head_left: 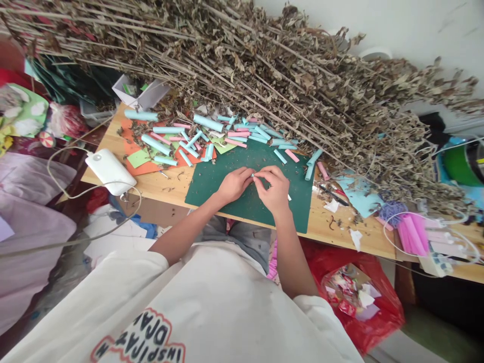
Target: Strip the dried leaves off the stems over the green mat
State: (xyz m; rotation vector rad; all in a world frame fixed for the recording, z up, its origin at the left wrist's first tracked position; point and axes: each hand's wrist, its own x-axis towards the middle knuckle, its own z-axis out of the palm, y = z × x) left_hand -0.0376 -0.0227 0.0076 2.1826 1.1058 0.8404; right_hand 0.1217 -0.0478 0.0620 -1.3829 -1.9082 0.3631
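My left hand [234,185] and my right hand [273,189] meet over the green cutting mat [212,186]. Both are closed in a pinch, fingertips together, on a tiny light-blue piece [253,175], perhaps paper. Most of it is covered by the fingers. Beyond the hands lie several rolled paper tubes, such as a light-blue paper tube [207,122] and a pink paper tube [292,155]. A small white scrap [289,197] rests just right of my right hand.
Dried leafy stalks [234,65] spread across the table's back. A white power bank [110,171] with a cable sits left on the wooden table [162,185]. Right are a black pen [333,194], blue paper [361,194] and pink strips [412,234]. A red bag [381,302] hangs below.
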